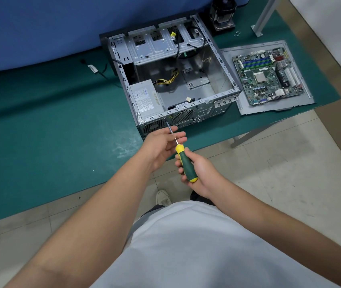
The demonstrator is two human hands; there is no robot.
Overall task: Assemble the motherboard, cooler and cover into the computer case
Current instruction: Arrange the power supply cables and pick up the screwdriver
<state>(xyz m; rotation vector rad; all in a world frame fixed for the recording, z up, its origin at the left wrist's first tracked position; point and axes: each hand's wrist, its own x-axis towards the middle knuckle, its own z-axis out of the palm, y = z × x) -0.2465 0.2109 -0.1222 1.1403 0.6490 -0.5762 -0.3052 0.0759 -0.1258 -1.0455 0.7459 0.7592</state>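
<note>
The open computer case (223,65) lies on its side on the green mat, with the power supply (146,98) in its near left corner. To its right the motherboard (267,75) rests on the grey cover panel (304,100). The cooler (222,13) stands at the back by the case's far right corner. My right hand (200,171) grips the green and yellow screwdriver (186,165) by its handle. Its tip touches the case's near rim. My left hand (161,146) lies open under the shaft, fingers straight.
Loose screws (237,33) lie on the mat (51,125) right of the cooler. A black cable (101,69) trails left of the case. A metal post (263,17) stands at the back right. The table's near edge runs just below my hands, with tiled floor beyond.
</note>
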